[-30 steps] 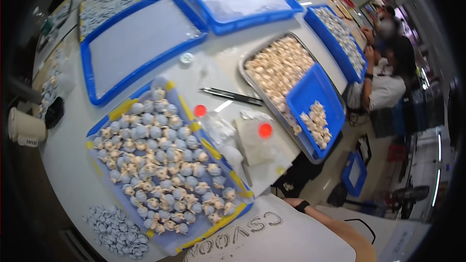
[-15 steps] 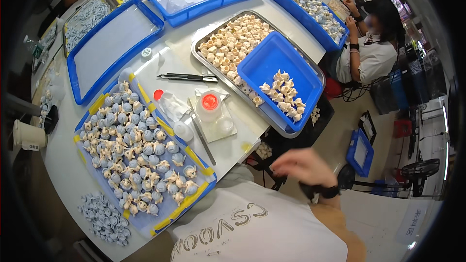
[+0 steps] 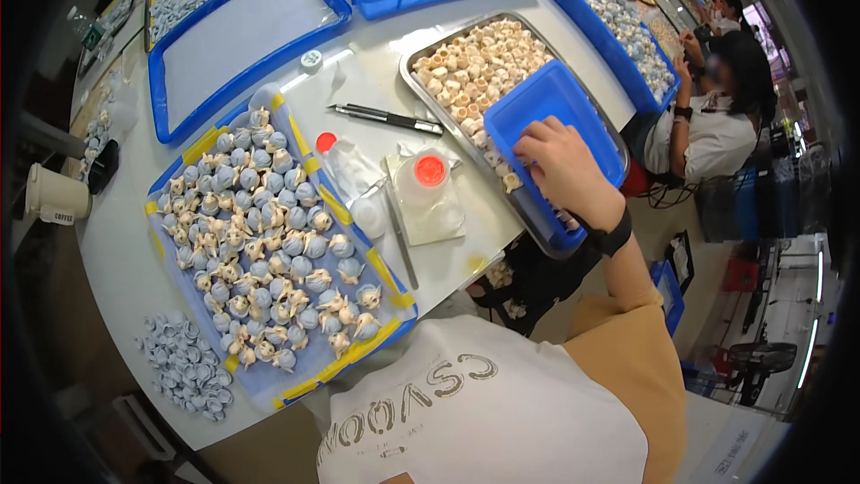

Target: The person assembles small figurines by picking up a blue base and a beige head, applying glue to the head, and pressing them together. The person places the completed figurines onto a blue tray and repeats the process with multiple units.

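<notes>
Head view: the right hand [image 3: 564, 166] reaches into the small tray [image 3: 542, 94], its fingers bent downward; whether they grip anything is hidden. The left hand cannot be seen. The small tray rests on the metal tray [image 3: 406, 68], whose cream pieces [image 3: 484, 58] show beyond and left of it. Left of the small tray stands the jar [image 3: 430, 172]; farther left, the taped tray [image 3: 387, 333] bears blue-and-cream figures [image 3: 287, 242].

Blue tray [image 3: 548, 90] atop metal tray [image 3: 408, 66]
</notes>
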